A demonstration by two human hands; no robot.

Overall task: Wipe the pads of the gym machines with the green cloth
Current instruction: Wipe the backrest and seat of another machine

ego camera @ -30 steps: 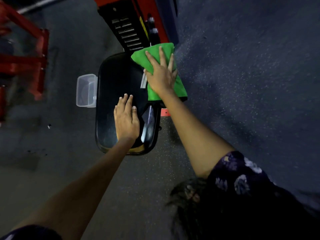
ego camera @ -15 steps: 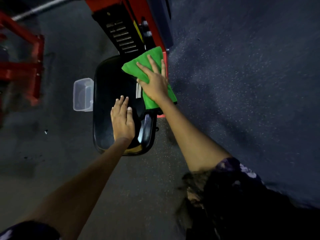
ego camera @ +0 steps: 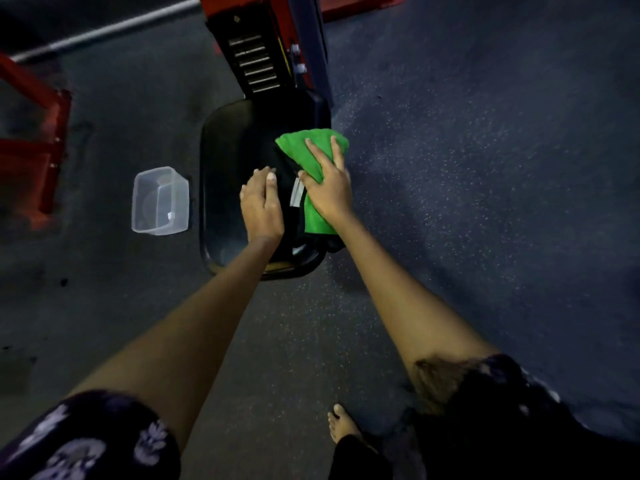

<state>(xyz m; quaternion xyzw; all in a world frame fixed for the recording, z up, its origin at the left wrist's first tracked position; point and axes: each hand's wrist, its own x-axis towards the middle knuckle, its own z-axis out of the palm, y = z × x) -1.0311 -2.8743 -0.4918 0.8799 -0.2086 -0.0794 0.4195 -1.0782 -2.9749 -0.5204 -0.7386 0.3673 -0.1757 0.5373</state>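
Right hand (ego camera: 329,192) presses the green cloth (ego camera: 317,150) flat-fingered on the black seat pad's (ego camera: 225,174) right edge; left hand (ego camera: 261,206) rests open beside it.

dim light over a dark speckled rubber floor (ego camera: 485,168). a red machine frame (ego camera: 34,150) stands far left, a steel bar (ego camera: 104,29) slants across the top left, and a clear plastic tub (ego camera: 160,201) sits on the floor beside it.
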